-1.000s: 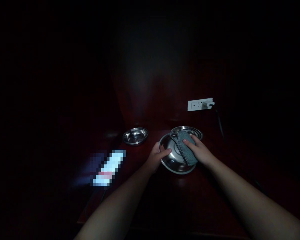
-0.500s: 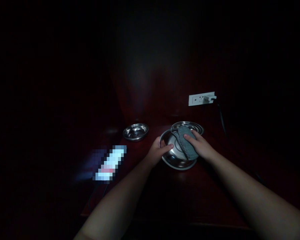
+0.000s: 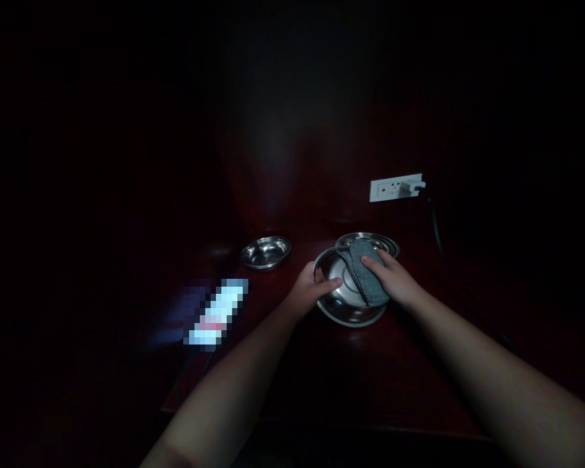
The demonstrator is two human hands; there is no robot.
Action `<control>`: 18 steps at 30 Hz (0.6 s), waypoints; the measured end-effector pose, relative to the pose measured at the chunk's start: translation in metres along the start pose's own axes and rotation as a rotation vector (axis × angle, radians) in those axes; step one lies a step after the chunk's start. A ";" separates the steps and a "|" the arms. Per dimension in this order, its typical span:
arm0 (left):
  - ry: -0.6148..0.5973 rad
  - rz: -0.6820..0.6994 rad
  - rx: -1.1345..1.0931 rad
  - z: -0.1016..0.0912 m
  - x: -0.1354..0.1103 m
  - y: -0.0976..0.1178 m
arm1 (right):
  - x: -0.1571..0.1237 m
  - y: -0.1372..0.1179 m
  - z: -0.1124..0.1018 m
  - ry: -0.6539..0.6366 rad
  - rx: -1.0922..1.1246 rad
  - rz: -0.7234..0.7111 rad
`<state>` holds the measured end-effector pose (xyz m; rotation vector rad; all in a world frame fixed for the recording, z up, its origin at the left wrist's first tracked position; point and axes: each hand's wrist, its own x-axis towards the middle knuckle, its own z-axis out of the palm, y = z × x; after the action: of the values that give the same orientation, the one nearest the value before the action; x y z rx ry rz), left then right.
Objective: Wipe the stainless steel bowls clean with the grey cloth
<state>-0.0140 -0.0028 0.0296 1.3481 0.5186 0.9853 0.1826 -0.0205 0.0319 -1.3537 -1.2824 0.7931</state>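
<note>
A steel bowl (image 3: 344, 305) lies tilted, its shiny underside towards me, on a dark red wooden table (image 3: 370, 383). My left hand (image 3: 309, 289) grips its left rim, thumb laid across the metal. My right hand (image 3: 392, 279) presses a folded grey cloth (image 3: 363, 270) against the bowl, fingers flat on the cloth. A second steel bowl (image 3: 370, 239) sits just behind, partly hidden by the cloth and the held bowl.
A smaller steel bowl (image 3: 266, 251) stands to the left. A bright, blurred phone-like object (image 3: 217, 313) lies further left, near the table's edge. A white wall socket (image 3: 394, 188) with a plug and dark cable is behind on the right. The room is very dark.
The view has drifted so everything sits slightly higher in the picture. My right hand and the cloth have shifted a little across the bowl; my left hand keeps its grip.
</note>
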 end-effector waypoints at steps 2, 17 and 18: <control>-0.002 0.004 -0.023 0.001 0.000 0.001 | 0.000 0.000 0.000 -0.005 0.000 0.003; 0.027 0.006 0.009 0.004 0.000 -0.005 | 0.001 0.001 -0.002 0.036 -0.063 0.014; 0.018 0.006 0.022 0.003 0.001 -0.005 | 0.001 0.002 -0.002 0.039 -0.064 0.008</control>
<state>-0.0097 -0.0035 0.0256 1.3625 0.5403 0.9999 0.1850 -0.0201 0.0310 -1.4198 -1.2818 0.7334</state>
